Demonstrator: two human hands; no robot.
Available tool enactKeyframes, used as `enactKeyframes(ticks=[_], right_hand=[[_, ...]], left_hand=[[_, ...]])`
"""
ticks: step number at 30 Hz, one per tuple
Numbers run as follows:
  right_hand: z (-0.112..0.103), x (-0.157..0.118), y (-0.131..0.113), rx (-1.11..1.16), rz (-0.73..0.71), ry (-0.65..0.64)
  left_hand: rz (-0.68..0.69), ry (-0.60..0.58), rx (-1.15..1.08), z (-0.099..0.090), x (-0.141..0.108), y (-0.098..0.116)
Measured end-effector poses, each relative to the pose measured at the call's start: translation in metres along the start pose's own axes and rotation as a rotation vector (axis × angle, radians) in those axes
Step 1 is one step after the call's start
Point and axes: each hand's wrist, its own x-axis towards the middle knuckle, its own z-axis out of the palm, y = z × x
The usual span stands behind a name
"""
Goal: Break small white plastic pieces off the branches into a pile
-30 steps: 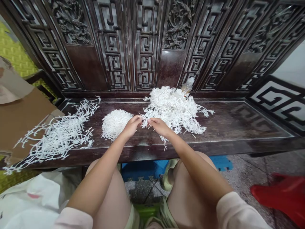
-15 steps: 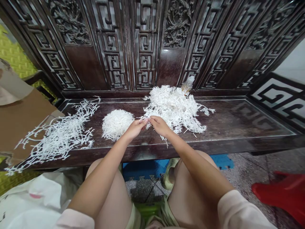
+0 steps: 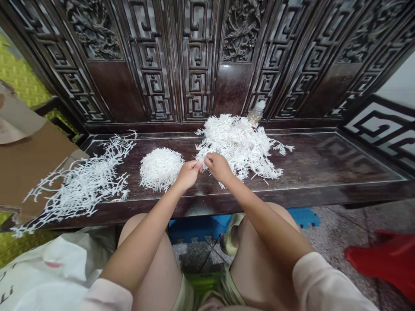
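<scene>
My left hand (image 3: 189,174) and my right hand (image 3: 219,166) are close together over the front of a dark wooden bench, both with fingertips pinched. A white branched sprig seems to be between them, mostly hidden by the fingers and hard to tell from the white behind. Just beyond my right hand spreads a large pile of white branched sprigs (image 3: 236,138). Beside my left hand sits a rounded heap of short white pieces (image 3: 160,169). Farther left lies a tangle of bare white stems (image 3: 81,185), partly over the bench's front edge.
The bench seat (image 3: 317,160) has a carved wooden back (image 3: 194,77). A small clear bottle (image 3: 256,113) stands behind the large pile. Brown cardboard (image 3: 35,160) and a white bag (image 3: 52,272) are at the left. Something red (image 3: 382,255) is on the floor at right.
My fingertips have moved slightly apart, where they met before. The right hand has shifted a little up; the piles look the same.
</scene>
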Motion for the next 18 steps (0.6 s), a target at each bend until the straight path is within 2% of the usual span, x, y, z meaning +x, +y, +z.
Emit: enactKeyframes(ticks=[3, 5, 8, 10, 14, 16, 18], right_hand=[[-0.024, 0.012, 0.033, 0.008, 0.255, 0.086], [-0.043, 0.016, 0.051, 0.02, 0.267, 0.096], [-0.058, 0.01, 0.054, 0.084, 0.214, -0.019], [-0.055, 0.004, 0.043, 0.132, 0.167, -0.124], [-0.038, -0.003, 0.018, 0.212, 0.078, -0.274], [-0.03, -0.005, 0.011, 0.204, 0.081, -0.322], [-0.024, -0.005, 0.009, 0.172, 0.101, -0.349]], left_hand=[[0.1, 0.009, -0.027, -0.014, -0.013, 0.011], [0.085, 0.11, 0.061, -0.03, -0.016, 0.01], [-0.083, 0.288, 0.359, -0.055, -0.005, -0.008], [-0.231, 0.319, 0.54, -0.066, 0.008, -0.03], [-0.529, 0.228, 0.748, -0.071, 0.023, -0.071], [-0.593, 0.216, 0.804, -0.069, 0.023, -0.081], [-0.594, 0.245, 0.843, -0.067, 0.022, -0.084]])
